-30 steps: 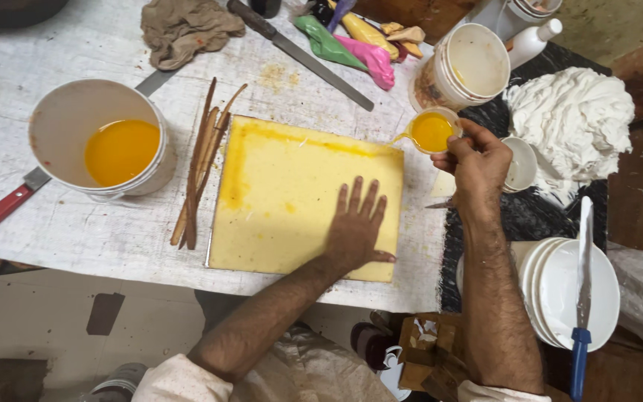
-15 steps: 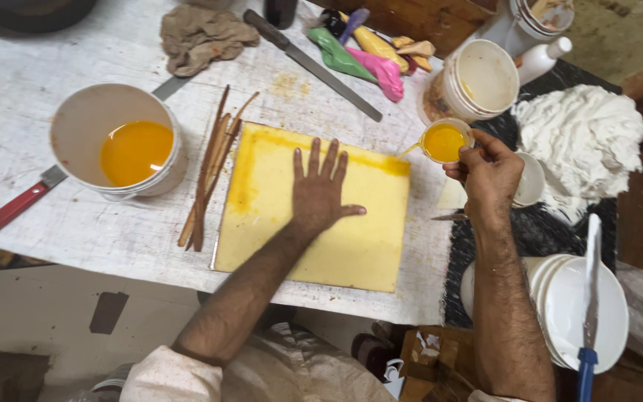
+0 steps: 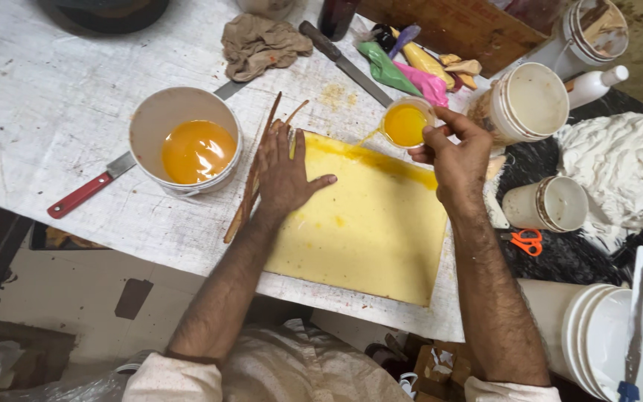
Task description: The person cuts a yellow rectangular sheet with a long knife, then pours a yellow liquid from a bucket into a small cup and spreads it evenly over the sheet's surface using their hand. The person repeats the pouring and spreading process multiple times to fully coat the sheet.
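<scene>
A flat yellow sponge slab (image 3: 370, 231) lies on the worn white table (image 3: 46, 112). My left hand (image 3: 283, 170) presses flat on the slab's upper left corner, fingers spread, beside several thin wooden sticks (image 3: 251, 182). My right hand (image 3: 452, 156) grips a small cup of orange liquid (image 3: 405, 123), tilted over the slab's top edge, and a thin stream runs from its lip onto the sponge. The slab's upper edge is stained darker orange.
A white bucket of orange liquid (image 3: 187, 141) stands left of the slab, over a red-handled knife (image 3: 83, 193). A rag (image 3: 262, 45), a long knife (image 3: 344, 63), coloured piping bags (image 3: 407, 67), white tubs (image 3: 530, 100), cups (image 3: 552, 205), white cream (image 3: 619, 164) and stacked bowls (image 3: 619, 342) surround it.
My left hand has slid from the slab's lower right across to its upper left corner. My right hand has brought the cup leftwards over the slab's top edge and tilted it, pouring.
</scene>
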